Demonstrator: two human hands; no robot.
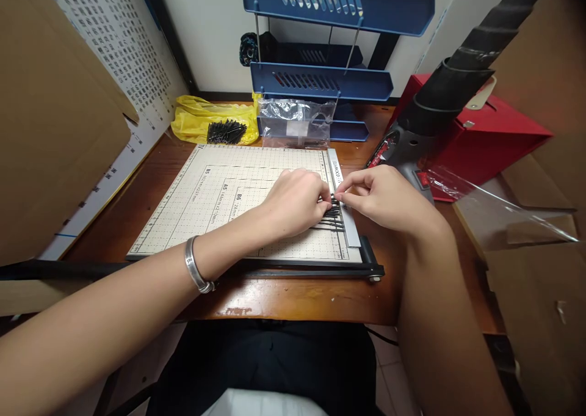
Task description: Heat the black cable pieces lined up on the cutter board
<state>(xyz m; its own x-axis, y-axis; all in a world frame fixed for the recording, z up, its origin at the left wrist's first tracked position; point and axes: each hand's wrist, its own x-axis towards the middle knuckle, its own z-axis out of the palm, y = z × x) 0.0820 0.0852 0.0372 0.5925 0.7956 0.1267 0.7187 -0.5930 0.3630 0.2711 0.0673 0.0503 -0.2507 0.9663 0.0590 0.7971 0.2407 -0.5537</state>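
On my feed, a cream-coloured flat trimmer board with a printed grid shows "B5", "A5" and "B6" size marks, turned sideways. The lettering on the grey metal strip along its right edge is too small for me to read surely.

The thin black strand-like pieces lie right of centre, on the board's right side. Their long axes run roughly left to right across the frame, near parallel, right ends at the strip.

The left hand rests over them, fingers curled down narrowly; I cannot tell whether it grips any. The right hand has thumb and index fingertip almost together at the pieces' upper right; I cannot tell whether a piece is between them.

The board sits on a glossy reddish-brown wooden table. At upper centre I see a crumpled yellow plastic bag bearing a black heap, and a blue tiered rack. A red box stands upper right, brown cardboard upper left.
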